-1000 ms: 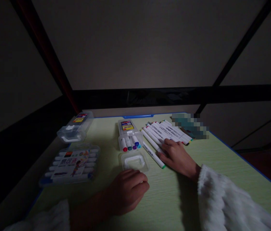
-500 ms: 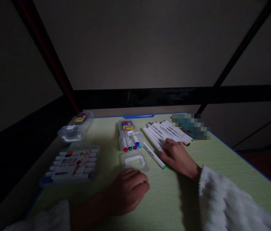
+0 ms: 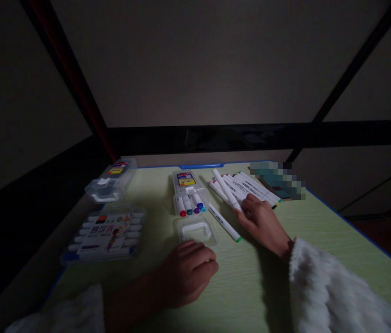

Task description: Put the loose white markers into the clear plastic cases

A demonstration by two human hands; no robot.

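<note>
My right hand (image 3: pixel 263 222) pinches one white marker (image 3: pixel 226 188) and lifts its far end off a row of white markers (image 3: pixel 251 187) lying on the green desk (image 3: pixel 320 240). Another marker with a green tip (image 3: pixel 223 223) lies alone just left of that hand. My left hand (image 3: pixel 186 270) rests curled on the desk, its fingers closed with nothing visible in them, just in front of a clear lid (image 3: pixel 197 230). Beyond the lid lies an open clear marker case (image 3: pixel 189 192) with several coloured-cap markers in it.
A closed clear case (image 3: pixel 112 181) lies at the back left. A flat pack of markers (image 3: pixel 107 233) sits at the left edge. A blurred dark item (image 3: pixel 278 180) lies at the back right. A black rail (image 3: pixel 251 136) runs behind the desk.
My right hand has closed on one marker from the row and raised it, tilted up toward the back. My left hand has stayed in place.
</note>
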